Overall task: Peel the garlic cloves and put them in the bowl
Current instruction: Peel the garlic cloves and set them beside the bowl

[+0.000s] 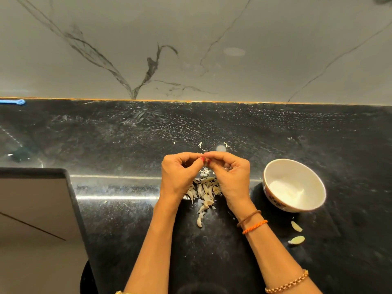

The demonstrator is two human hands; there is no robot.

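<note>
While both hands meet above the dark counter (127, 219), the left hand (179, 176) and the right hand (230, 177) curl their fingers inward so that the fingertips come together at one spot between them. Something small is pinched there, but the fingers cover it almost wholly; only red nails and a few pale shreds show at the join, so whether it is a garlic clove or just a strip of skin cannot be told. Which hand carries the weight of it is equally unclear.

Directly under the two palms, and trailing back toward the wrists, lies a heap of papery garlic peels (204, 193), partly hidden by the heels of both hands. A few stray flakes (201, 146) sit on the counter just beyond the fingertips.

To the outer side of the right hand, near but apart from it, stands the white bowl (273, 198) with a patterned outside. Its inside looks pale and bare in the glare, and no clove can be made out in it. Nearer the person than the bowl, beside the right forearm, lie two loose garlic pieces (297, 239) on the counter; whether they are peeled cloves or thick skins is hard to say.

Past the left forearm, well apart, a grey tray-like edge (70, 187) is cut off by the frame. A small blue object (14, 102) lies far off to the left where the counter meets the wall.
</note>
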